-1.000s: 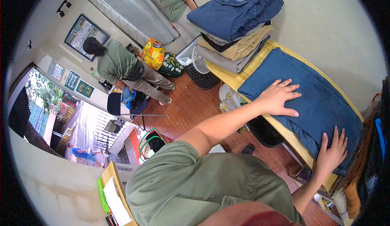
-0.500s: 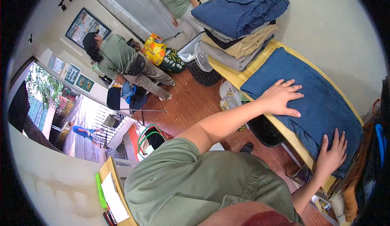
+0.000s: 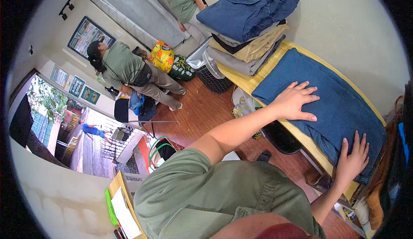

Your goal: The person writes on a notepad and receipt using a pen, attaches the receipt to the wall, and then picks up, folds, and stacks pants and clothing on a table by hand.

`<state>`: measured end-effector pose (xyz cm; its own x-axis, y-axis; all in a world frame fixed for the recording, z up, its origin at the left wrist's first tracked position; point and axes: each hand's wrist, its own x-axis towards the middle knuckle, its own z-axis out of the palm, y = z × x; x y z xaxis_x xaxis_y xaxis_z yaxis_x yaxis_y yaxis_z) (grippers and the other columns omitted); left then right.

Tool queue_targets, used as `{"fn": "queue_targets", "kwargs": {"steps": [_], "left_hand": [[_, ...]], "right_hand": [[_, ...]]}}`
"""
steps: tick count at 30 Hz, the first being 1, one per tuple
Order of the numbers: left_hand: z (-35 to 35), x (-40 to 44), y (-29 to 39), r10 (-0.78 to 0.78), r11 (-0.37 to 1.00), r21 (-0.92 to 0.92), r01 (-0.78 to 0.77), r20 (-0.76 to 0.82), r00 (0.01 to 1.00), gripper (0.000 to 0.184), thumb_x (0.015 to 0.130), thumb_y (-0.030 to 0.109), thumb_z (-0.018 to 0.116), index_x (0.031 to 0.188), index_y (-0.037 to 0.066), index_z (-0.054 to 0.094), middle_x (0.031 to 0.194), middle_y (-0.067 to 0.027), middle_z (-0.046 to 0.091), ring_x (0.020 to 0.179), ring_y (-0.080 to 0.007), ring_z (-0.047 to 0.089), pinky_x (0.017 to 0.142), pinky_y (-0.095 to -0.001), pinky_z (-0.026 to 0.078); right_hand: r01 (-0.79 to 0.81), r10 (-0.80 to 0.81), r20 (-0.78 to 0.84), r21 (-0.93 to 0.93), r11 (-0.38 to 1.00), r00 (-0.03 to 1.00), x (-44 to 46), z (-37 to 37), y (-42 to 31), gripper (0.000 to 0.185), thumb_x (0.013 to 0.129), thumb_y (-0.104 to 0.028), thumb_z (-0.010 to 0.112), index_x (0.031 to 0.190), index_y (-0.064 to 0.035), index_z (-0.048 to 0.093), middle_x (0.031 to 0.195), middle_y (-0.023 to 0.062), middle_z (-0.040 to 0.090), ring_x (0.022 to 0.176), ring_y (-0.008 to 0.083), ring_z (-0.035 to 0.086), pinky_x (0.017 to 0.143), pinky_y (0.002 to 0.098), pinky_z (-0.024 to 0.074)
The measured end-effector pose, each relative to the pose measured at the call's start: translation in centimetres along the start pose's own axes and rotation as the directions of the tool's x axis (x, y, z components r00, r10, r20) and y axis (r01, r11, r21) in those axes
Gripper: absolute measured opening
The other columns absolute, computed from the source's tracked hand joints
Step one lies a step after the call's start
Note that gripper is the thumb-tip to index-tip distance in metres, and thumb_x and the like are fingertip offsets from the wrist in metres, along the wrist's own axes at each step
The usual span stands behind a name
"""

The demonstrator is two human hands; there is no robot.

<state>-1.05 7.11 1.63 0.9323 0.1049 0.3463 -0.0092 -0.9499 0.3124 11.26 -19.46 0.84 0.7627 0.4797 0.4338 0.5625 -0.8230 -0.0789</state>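
Observation:
A pair of folded blue jeans (image 3: 340, 97) lies spread along a yellow wooden table (image 3: 275, 65). My left hand (image 3: 294, 102) rests palm down on the denim, fingers spread. Near the lower right end of the jeans, my right hand (image 3: 352, 159) also lies flat with its fingers apart. Neither hand grips the cloth. Just beyond the jeans, a stack of folded trousers (image 3: 245, 50) in grey, tan and black stands on the same table, with dark blue jeans (image 3: 245, 11) on top.
Brown and dark garments (image 3: 380, 179) hang at the right edge. A black basket (image 3: 214, 80) and a yellow bag (image 3: 162, 55) stand on the floor. A co-worker (image 3: 124, 65) bends over a chair with clothes; another person (image 3: 183, 2) is at the back. A black bin (image 3: 282, 138) sits under the table.
Both hands stay almost still on the jeans. The view has shifted slightly. The co-worker's head has turned, and a person in blue outside has moved a little.

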Motion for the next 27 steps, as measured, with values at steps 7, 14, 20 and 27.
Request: {"fn": "queue_targets", "kwargs": {"steps": [7, 14, 20, 27], "left_hand": [[0.1, 0.1, -0.1, 0.004, 1.0, 0.009, -0.004, -0.009, 1.0, 0.075, 0.074, 0.066, 0.062, 0.126, 0.012, 0.057, 0.141, -0.0138, 0.045, 0.134, -0.0384, 0.035, 0.107, -0.0571, 0.026], [0.2, 0.0, 0.0, 0.0, 1.0, 0.005, 0.0, -0.018, 1.0, 0.074, 0.073, 0.064, 0.064, 0.125, 0.012, 0.058, 0.141, -0.0138, 0.046, 0.133, -0.0385, 0.035, 0.107, -0.0569, 0.026], [0.1, -0.1, 0.0, 0.007, 1.0, -0.01, -0.008, -0.039, 0.999, 0.073, 0.073, 0.064, 0.064, 0.124, 0.012, 0.059, 0.14, -0.0139, 0.046, 0.133, -0.038, 0.036, 0.106, -0.0563, 0.027], [0.5, -0.5, -0.6, 0.023, 0.999, -0.032, -0.025, -0.07, 0.997, 0.076, 0.073, 0.068, 0.06, 0.123, 0.011, 0.061, 0.138, -0.0151, 0.048, 0.134, -0.0369, 0.035, 0.107, -0.0559, 0.026]], "right_hand": [[0.008, -0.008, -0.001, -0.006, 1.0, 1.0, 0.0, -0.2, 0.0, 0.048, 0.09, -0.043, 0.055, 0.132, -0.0201, 0.053, 0.144, 0.0074, 0.043, 0.132, 0.0338, 0.038, 0.106, 0.0567, 0.027], [0.01, -0.01, 0.002, 0.006, 1.0, 1.0, 0.1, -0.3, -0.1, 0.048, 0.089, -0.043, 0.055, 0.131, -0.0199, 0.054, 0.144, 0.0075, 0.043, 0.132, 0.0337, 0.039, 0.106, 0.0555, 0.0271], [0.018, -0.018, 0.008, -0.01, 1.0, 1.0, -0.1, -0.4, -0.1, 0.048, 0.091, -0.045, 0.053, 0.132, -0.0198, 0.053, 0.144, 0.0075, 0.043, 0.132, 0.0334, 0.038, 0.106, 0.0547, 0.0271], [0.087, -0.087, 0.001, -0.03, 0.996, 0.996, 0.3, 1.0, 0.9, 0.051, 0.092, -0.051, 0.048, 0.132, -0.0205, 0.053, 0.143, 0.0079, 0.044, 0.128, 0.035, 0.042, 0.1, 0.0543, 0.0333]]}}
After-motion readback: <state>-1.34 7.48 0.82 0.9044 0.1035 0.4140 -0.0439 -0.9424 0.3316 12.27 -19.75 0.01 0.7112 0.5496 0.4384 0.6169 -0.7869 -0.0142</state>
